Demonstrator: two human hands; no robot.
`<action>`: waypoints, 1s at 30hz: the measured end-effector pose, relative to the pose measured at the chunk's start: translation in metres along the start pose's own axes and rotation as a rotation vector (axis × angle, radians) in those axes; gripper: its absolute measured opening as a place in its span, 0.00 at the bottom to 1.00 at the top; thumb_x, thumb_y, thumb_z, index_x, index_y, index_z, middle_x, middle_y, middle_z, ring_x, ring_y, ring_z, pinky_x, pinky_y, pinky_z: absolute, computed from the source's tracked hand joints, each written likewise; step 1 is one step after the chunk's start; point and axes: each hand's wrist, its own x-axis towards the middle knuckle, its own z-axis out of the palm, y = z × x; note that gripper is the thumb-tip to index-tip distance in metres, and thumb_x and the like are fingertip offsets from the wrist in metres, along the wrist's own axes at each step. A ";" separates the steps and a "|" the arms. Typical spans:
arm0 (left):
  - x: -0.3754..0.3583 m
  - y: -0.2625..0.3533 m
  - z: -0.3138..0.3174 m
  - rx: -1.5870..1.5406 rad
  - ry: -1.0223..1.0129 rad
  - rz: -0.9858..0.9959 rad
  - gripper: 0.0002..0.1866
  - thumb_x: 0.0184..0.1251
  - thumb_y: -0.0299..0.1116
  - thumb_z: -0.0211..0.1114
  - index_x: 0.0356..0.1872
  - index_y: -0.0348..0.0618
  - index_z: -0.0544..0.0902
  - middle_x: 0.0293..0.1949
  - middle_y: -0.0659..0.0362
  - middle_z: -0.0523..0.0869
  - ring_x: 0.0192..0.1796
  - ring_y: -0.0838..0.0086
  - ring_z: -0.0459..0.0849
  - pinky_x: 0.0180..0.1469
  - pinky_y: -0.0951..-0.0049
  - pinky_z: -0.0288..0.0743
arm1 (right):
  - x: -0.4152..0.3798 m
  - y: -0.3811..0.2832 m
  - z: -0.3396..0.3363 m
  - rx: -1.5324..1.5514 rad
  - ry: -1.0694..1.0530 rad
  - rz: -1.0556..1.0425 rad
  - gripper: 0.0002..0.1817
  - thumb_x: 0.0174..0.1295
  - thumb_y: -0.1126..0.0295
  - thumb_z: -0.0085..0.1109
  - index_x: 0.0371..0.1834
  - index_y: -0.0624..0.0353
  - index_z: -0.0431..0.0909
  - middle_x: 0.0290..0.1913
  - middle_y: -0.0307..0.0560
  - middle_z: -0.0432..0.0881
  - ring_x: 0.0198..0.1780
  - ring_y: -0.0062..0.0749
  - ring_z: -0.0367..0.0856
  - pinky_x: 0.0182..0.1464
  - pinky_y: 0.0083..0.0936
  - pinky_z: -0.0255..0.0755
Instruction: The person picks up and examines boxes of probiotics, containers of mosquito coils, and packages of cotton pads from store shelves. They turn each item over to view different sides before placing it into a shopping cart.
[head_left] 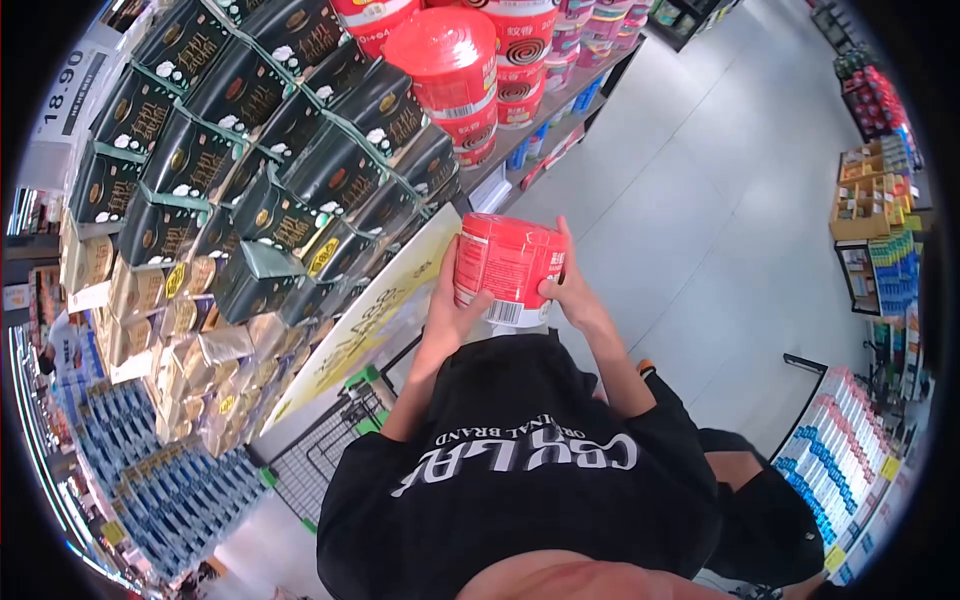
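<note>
I hold a red plastic tub of mosquito coils (508, 262) in front of my chest, with printed small text and a barcode facing me. My left hand (455, 305) is wrapped round its left side, thumb near the barcode. On the opposite side, my right hand (572, 292) grips the tub with the thumb on the front and fingers behind. Similar red tubs (442, 62) with coil pictures stand stacked on the shelf beyond, apart from my hands.
Dark packs (205, 140) and beige packs (190, 350) are piled on the left. A pale yellow sign (355, 325) slants close to my left forearm. Below it stands a shopping cart (305, 470). Grey floor (690, 190) runs ahead, with stocked shelves (865, 195) at right.
</note>
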 end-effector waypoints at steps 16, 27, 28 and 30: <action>-0.026 -0.069 -0.054 0.046 -0.073 -0.087 0.23 0.79 0.40 0.47 0.69 0.43 0.64 0.56 0.52 0.76 0.55 0.70 0.76 0.51 0.71 0.74 | 0.148 -0.177 0.086 -0.564 0.250 -0.921 0.70 0.34 0.58 0.85 0.73 0.57 0.36 0.66 0.61 0.65 0.67 0.43 0.69 0.69 0.39 0.65; -0.034 -0.083 -0.058 0.071 -0.177 -0.187 0.21 0.76 0.39 0.52 0.65 0.43 0.69 0.53 0.51 0.81 0.55 0.69 0.78 0.57 0.69 0.70 | 0.146 -0.130 0.086 -1.075 0.444 -0.974 0.59 0.50 0.57 0.75 0.76 0.66 0.41 0.71 0.65 0.60 0.71 0.51 0.63 0.70 0.38 0.61; -0.035 -0.089 -0.060 0.098 -0.183 -0.174 0.21 0.76 0.40 0.51 0.65 0.44 0.69 0.53 0.52 0.80 0.54 0.69 0.78 0.53 0.70 0.72 | 0.138 -0.112 0.076 -1.059 0.433 -0.934 0.55 0.52 0.58 0.73 0.75 0.65 0.44 0.70 0.64 0.61 0.70 0.50 0.64 0.68 0.39 0.63; -0.039 -0.095 -0.063 0.133 -0.180 -0.177 0.21 0.76 0.40 0.51 0.65 0.44 0.70 0.53 0.52 0.80 0.53 0.70 0.79 0.51 0.71 0.73 | 0.113 -0.069 0.055 -0.890 0.328 -0.654 0.40 0.60 0.62 0.67 0.72 0.61 0.56 0.64 0.59 0.71 0.65 0.43 0.72 0.61 0.38 0.70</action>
